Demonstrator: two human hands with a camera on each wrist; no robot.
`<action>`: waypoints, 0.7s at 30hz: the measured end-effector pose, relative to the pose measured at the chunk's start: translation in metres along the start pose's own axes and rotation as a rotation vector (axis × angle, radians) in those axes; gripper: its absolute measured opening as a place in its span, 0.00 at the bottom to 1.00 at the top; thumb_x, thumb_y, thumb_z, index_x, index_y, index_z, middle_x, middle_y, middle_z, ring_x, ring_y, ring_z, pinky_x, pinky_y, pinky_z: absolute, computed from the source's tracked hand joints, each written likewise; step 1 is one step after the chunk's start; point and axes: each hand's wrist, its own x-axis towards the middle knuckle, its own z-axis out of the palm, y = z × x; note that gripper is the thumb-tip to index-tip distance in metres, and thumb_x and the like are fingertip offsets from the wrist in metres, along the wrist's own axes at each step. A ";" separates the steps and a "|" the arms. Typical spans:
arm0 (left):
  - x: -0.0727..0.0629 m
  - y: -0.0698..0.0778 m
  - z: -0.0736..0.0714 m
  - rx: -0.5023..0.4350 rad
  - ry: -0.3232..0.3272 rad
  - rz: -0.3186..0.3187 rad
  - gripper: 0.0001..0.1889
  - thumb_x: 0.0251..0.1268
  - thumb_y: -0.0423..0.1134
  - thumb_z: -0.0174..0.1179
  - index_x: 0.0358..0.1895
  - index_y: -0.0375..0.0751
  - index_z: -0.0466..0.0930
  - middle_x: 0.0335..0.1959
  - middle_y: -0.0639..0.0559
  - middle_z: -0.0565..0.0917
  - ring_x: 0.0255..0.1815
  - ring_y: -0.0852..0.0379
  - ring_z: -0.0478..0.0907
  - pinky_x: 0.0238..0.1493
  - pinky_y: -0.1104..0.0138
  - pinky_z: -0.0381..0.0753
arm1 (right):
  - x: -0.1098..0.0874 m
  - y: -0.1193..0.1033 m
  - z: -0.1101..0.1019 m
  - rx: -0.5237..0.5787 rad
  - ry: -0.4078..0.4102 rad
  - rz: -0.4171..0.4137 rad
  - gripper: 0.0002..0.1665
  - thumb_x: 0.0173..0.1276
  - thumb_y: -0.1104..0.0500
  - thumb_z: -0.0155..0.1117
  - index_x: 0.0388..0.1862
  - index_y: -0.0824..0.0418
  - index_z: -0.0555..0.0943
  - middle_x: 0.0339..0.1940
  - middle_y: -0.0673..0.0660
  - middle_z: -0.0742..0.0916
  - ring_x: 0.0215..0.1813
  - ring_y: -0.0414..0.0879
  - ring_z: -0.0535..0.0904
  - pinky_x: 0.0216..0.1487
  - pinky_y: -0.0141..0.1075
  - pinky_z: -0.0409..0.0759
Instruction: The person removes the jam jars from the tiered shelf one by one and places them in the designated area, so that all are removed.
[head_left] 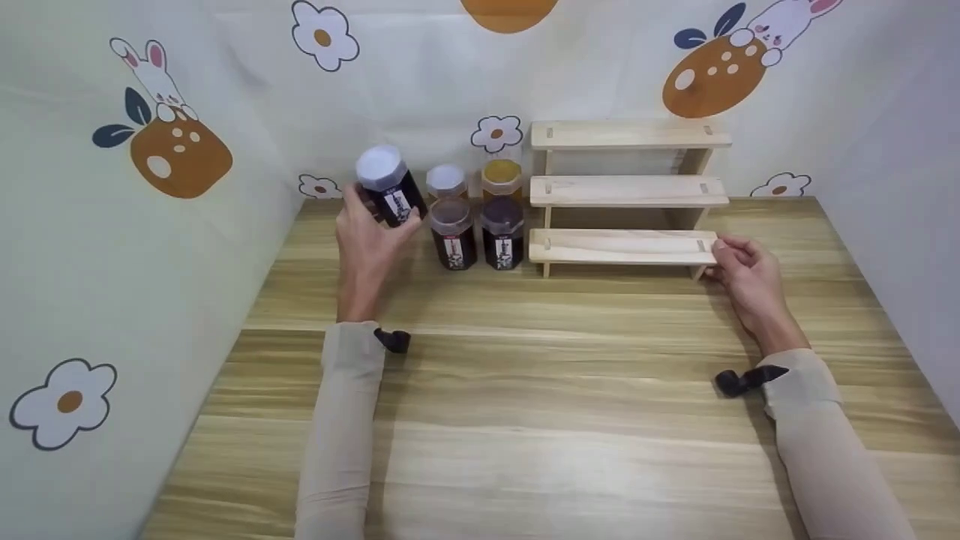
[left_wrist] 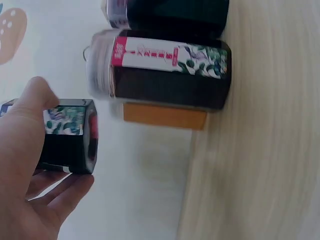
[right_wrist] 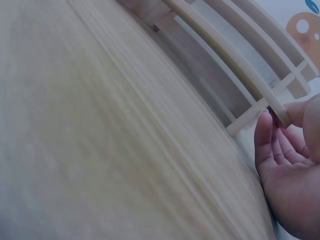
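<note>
My left hand [head_left: 369,238] grips a dark jar [head_left: 397,196] with a white lid, tilted and lifted off the table. In the left wrist view that jar [left_wrist: 65,145] lies between thumb and fingers, its base showing. Close to its right stand two dark jars, one with a red-marked label [head_left: 454,247] and one beside it [head_left: 503,244]. Behind them are a white-lidded jar [head_left: 447,181] and a yellow-lidded jar [head_left: 502,175]. My right hand [head_left: 752,281] pinches the right end of the lowest step of a three-tier wooden rack [head_left: 622,246].
The wood-grain table [head_left: 555,390] reaches back to a wall covering [head_left: 420,82] printed with rabbits, oranges and flowers. Similar covering lines the left side [head_left: 90,285]. The rack stands against the back, right of the jars.
</note>
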 end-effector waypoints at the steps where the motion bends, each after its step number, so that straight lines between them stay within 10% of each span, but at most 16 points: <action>1: 0.000 -0.003 0.000 0.011 -0.007 -0.003 0.49 0.54 0.49 0.82 0.74 0.34 0.64 0.67 0.32 0.82 0.66 0.39 0.84 0.68 0.50 0.87 | 0.000 0.000 0.000 -0.001 0.002 -0.002 0.19 0.79 0.62 0.68 0.62 0.66 0.74 0.42 0.51 0.90 0.36 0.40 0.87 0.39 0.28 0.89; 10: -0.004 -0.038 0.002 0.058 -0.154 -0.093 0.51 0.50 0.47 0.83 0.75 0.40 0.62 0.68 0.35 0.83 0.67 0.41 0.84 0.71 0.49 0.85 | -0.001 0.001 0.000 -0.012 -0.009 -0.003 0.20 0.79 0.61 0.68 0.63 0.66 0.74 0.43 0.52 0.90 0.38 0.40 0.87 0.40 0.28 0.90; 21: -0.005 -0.069 0.002 0.127 -0.216 -0.021 0.50 0.48 0.43 0.84 0.73 0.35 0.64 0.70 0.32 0.80 0.71 0.33 0.79 0.77 0.42 0.78 | 0.000 -0.001 0.000 -0.022 0.006 0.017 0.21 0.80 0.60 0.68 0.64 0.64 0.73 0.46 0.52 0.89 0.40 0.40 0.87 0.42 0.28 0.90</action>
